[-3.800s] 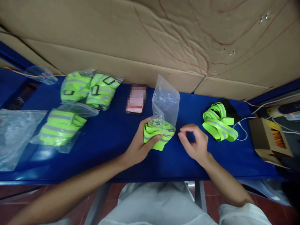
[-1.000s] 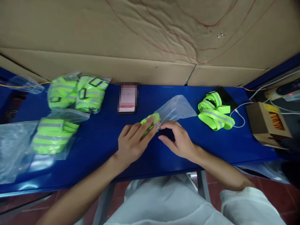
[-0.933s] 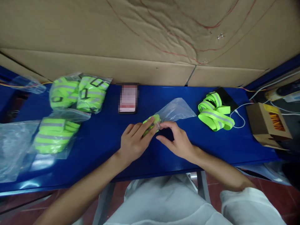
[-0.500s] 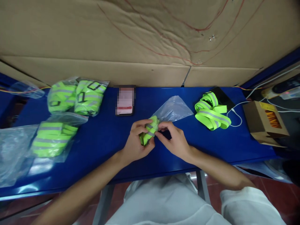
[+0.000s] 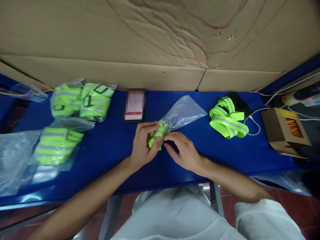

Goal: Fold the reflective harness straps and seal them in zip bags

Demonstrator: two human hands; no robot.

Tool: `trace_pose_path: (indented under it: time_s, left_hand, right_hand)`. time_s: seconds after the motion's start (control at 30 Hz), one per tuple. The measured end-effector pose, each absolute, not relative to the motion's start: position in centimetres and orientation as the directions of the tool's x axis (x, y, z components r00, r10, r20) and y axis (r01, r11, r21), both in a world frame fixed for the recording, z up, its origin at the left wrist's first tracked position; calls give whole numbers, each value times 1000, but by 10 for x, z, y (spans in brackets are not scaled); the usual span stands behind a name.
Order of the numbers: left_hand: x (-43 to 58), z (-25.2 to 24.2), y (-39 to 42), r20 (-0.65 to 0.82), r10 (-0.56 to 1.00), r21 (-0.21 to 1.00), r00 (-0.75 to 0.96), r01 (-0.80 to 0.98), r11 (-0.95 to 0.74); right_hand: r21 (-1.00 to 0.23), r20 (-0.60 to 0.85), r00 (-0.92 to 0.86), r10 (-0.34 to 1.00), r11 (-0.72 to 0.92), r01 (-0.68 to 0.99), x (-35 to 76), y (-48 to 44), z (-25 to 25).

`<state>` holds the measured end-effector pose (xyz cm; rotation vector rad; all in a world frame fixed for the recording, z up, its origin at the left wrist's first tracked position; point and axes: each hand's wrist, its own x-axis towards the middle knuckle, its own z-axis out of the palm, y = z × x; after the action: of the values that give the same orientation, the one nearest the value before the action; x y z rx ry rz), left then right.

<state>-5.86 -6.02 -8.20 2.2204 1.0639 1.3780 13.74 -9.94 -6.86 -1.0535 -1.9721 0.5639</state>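
Observation:
In the middle of the blue table, my left hand [image 5: 145,141] is closed around a folded bundle of neon yellow-green reflective strap [image 5: 162,129]. A clear plastic bag [image 5: 185,110] covers the bundle's far right end and spreads out flat beyond it. At the bundle's right side, my right hand [image 5: 183,150] pinches the bag's edge between thumb and fingers. My fingers hide part of the bundle and the bag's mouth. Nearest on the right lies a loose neon reflective strap [image 5: 228,123], partly coiled.
Filled bags of neon strap [image 5: 96,101] lie at the left, near empty clear bags [image 5: 17,160]. A phone [image 5: 134,106] rests behind my hands. To the right are a black flat object [image 5: 240,103], a white cable [image 5: 258,128] and a cardboard box [image 5: 282,133]. Cardboard [image 5: 125,75] lines the back.
The bundle has moved further into the bag, and plastic now covers more of it. My left hand has shifted slightly, its thumb now pressing over the bundle's near side.

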Motion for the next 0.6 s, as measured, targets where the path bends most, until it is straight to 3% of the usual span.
trace_pose_path:
  time_s: [0.13,0.33,0.5,0.6]
  left_hand:
    - [-61,-87,-58,626,756,628,194,449,-635]
    - [-60,-86,-53,476,879,826,26,331,-457]
    - [-49,-77,-59,410,912,872,20,285,-398]
    - [-39,-78,-58,300,954,918,-12,277,-285]
  right_hand:
    - [-672,428,-348,834,551,495,138,-100,-69]
    - [-607,401,-426,811,584,539,136,-102,-68]
    - [-584,413,-379,828,560,588,132,-103,-75]
    - [-574,407,-350,844,534,621,131,-101,-78]
